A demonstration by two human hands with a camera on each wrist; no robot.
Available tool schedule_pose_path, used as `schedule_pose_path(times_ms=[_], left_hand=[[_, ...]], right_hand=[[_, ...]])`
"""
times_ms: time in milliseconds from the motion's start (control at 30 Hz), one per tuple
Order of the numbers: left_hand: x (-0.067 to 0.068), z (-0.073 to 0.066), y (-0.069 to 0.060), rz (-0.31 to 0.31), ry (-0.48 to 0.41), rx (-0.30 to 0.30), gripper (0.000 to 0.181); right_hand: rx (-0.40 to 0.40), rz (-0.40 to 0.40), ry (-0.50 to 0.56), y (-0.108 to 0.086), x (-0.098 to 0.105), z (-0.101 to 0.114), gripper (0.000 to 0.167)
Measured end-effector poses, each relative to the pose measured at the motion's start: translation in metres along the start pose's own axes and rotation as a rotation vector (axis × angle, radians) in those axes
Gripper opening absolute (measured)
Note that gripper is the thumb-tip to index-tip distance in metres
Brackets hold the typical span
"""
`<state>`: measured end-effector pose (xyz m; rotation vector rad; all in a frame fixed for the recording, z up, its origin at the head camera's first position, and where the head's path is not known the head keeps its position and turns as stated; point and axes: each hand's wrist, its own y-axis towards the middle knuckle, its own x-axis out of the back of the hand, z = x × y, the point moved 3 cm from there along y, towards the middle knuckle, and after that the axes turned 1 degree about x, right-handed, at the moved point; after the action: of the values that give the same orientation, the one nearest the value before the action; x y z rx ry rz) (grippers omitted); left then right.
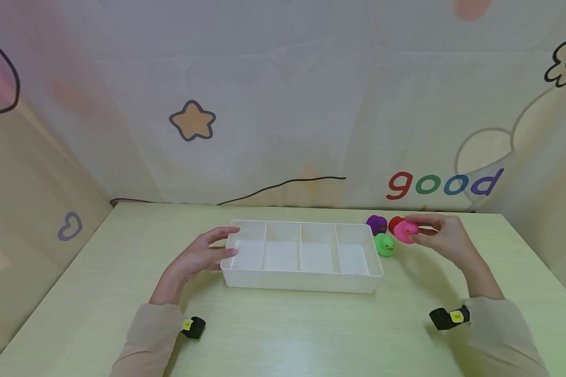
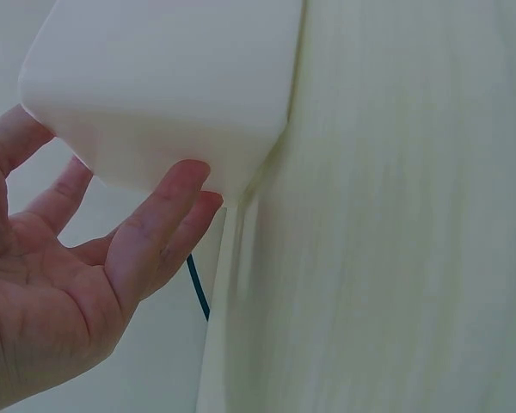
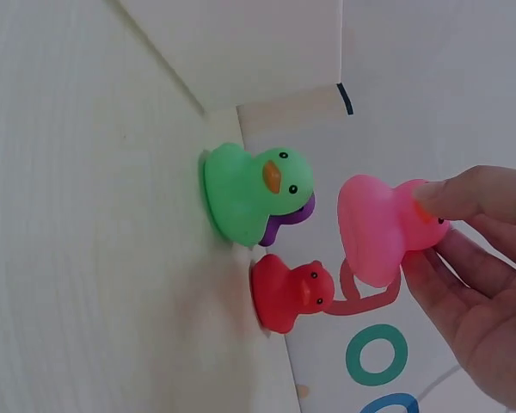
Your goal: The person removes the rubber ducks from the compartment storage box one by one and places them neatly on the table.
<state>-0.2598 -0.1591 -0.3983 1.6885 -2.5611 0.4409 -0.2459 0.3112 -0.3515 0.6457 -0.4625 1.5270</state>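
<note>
A long white divided box (image 1: 302, 281) lies on the table, its compartments side by side. My left hand (image 1: 200, 256) grips its left end, with digits over the rim and others against the outer end wall (image 2: 146, 146) in the left wrist view. My right hand (image 1: 441, 235) pinches a pink toy duck (image 3: 374, 228) between thumb and fingers, held up off the table. Beside the box's right end sit a green toy duck (image 1: 385, 244), a purple toy duck (image 1: 376, 224) behind it, and a red toy duck (image 3: 288, 292), partly hidden by the pink one in the head view.
The pale wooden table (image 1: 287, 324) ends at a printed curtain (image 1: 283, 104) along its back edge. Coloured "good" lettering (image 1: 445, 184) shows on the curtain behind the ducks. Black wrist cameras (image 1: 449, 318) are strapped at both sleeves.
</note>
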Motion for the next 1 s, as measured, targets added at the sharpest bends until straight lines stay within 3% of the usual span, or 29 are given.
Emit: schedule_pose_path(times_ms=[567, 1000], left_hand=[[0.000, -0.001, -0.002, 0.003, 0.011, -0.008, 0.058], [0.000, 0.001, 0.001, -0.003, -0.001, -0.005, 0.059]], right_hand=[[-0.016, 0.053, -0.032, 0.005, -0.001, -0.031, 0.042], [-0.059, 0.101, -0.059, 0.008, -0.008, -0.038, 0.042]])
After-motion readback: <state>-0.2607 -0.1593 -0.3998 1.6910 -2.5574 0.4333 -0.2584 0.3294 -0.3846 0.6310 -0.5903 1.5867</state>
